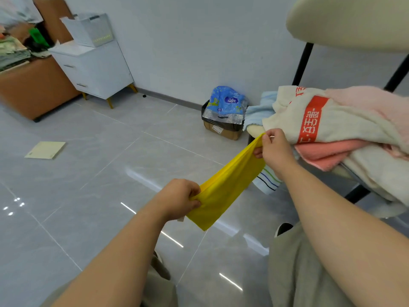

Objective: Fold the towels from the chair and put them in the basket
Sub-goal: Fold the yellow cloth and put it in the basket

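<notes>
We see the yellow towel (225,187) held in the air above the floor (88,173), stretched in a slanting band between the two hands, just beside the chair (303,63). The left hand (179,199) grips the lower end, and its fingers (194,204) are curled around a bunch of the cloth. The right hand (275,149) pinches the upper end, with the cloth between thumb and fingers.

We judge that the step in hand is the folding of this one towel. It looks already doubled lengthwise into a narrow strip. The next move probably calls for bringing the two ends together while the edges stay in line, then for carrying the towel away.

A white basket (88,29) stands on a cabinet (95,69), well apart on the far left. We think this is the goal, but we cannot be sure.

The yellow cloth is thin and smooth, and it wrinkles where it is gripped. The pile (345,122) on the chair seat looks thick and fluffy. It has a cream towel with a red printed band, pink ones, a pale blue one and a striped one hanging at the edge. They lie loose and not folded, so most of the task remains.
</notes>
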